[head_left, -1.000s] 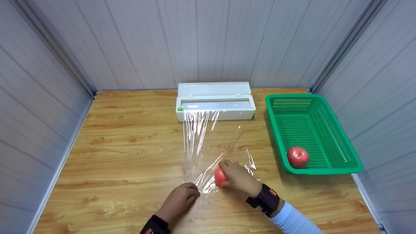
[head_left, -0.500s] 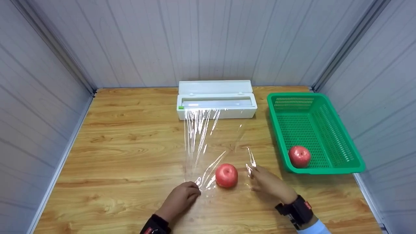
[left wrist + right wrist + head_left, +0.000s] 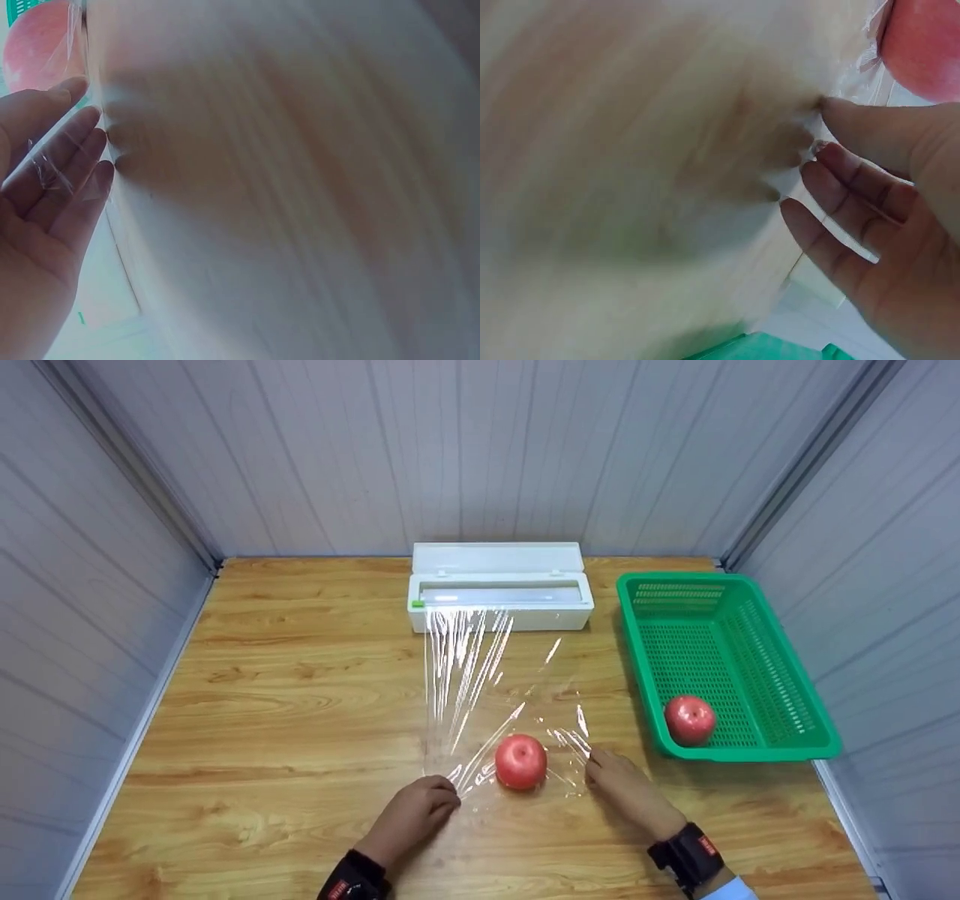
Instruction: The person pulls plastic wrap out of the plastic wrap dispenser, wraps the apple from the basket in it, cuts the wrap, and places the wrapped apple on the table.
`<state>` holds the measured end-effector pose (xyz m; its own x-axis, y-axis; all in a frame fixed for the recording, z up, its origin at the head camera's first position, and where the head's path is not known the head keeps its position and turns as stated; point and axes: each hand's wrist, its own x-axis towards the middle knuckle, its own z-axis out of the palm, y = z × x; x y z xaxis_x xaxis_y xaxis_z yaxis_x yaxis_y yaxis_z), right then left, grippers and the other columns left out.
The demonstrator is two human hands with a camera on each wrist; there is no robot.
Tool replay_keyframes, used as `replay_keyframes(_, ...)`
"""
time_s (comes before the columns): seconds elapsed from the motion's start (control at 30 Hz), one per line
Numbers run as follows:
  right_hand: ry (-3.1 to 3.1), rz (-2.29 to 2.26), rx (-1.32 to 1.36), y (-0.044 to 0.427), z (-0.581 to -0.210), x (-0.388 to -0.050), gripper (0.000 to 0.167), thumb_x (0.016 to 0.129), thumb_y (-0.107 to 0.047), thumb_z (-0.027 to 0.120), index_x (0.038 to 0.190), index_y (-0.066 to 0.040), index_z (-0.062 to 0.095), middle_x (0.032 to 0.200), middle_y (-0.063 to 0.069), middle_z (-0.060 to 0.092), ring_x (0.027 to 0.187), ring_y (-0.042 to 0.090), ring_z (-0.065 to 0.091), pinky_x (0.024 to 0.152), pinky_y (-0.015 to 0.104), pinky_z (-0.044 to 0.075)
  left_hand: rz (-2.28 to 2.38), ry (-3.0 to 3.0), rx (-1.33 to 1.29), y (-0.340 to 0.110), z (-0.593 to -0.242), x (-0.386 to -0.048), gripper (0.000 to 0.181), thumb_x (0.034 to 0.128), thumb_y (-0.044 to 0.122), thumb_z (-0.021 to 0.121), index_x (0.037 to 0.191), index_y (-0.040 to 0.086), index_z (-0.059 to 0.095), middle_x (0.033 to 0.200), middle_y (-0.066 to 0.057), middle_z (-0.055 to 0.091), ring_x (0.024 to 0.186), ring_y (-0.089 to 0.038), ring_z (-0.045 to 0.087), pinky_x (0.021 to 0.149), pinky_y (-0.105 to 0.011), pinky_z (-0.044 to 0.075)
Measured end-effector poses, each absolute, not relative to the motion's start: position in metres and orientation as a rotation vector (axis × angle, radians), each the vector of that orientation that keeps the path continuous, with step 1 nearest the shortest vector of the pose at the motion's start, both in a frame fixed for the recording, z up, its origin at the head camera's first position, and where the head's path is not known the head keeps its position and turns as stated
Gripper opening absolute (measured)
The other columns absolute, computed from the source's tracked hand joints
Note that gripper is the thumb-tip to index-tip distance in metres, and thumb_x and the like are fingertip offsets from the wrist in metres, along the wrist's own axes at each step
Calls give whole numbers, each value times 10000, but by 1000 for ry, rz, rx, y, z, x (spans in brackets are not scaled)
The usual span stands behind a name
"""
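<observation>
A clear sheet of cling film stretches from a white dispenser box towards me over the wooden table. On the film's near part stands a red apple, stem end up. My left hand pinches the film's near left corner; in the left wrist view, film also lies across the fingers. At the near right edge, my right hand pinches the film, and creases run to its fingertips. The right wrist view has the thumb and fingers close to the tabletop, with the apple beyond.
To the right, a green plastic basket holds a second red apple in its near left corner. The dispenser's lid stands up at the back. Panelled walls close in the table's back and sides.
My right hand has let go of the apple and moved right to the film's edge. New creases have formed there. The left hand has stayed at its corner.
</observation>
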<state>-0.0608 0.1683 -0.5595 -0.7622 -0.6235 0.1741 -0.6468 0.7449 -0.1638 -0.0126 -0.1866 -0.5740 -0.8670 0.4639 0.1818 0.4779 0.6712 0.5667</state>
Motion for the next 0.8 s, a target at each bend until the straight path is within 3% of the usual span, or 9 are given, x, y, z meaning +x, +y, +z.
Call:
replay_keyframes(0.2,-2834,575,966,177,-559,-57,163,792,-1,634,851,-123,544,882,-39,455,823,88,415,698,255,400,-1042,-2874,-771,-187,-574,-13,107,869,151,627,890,108,723,972,17,663,931,-151,631,867,-315,520)
replay_keyframes(0.43,-2826,496,1055,179,-561,-60,234,724,-124,764,898,-146,610,934,-44,518,847,97,483,695,267,443,-1055,-2881,-742,-188,-575,-13,96,869,160,630,878,127,720,959,44,656,920,-133,626,861,-313,519)
replay_keyframes(0.63,-2818,468,1048,170,-564,-64,138,774,-119,691,826,-158,569,854,-62,484,774,86,450,661,244,395,-1050,-2879,-734,-188,-574,-14,96,867,166,630,881,134,719,958,45,661,917,-129,630,855,-316,522)
replay_keyframes(0.8,-2760,382,1089,166,-566,-67,169,726,-27,646,771,-151,540,816,-50,458,745,100,420,664,254,385,-1060,-2909,-726,-189,-573,-13,95,869,157,628,888,139,719,966,48,661,929,-141,629,869,-326,517)
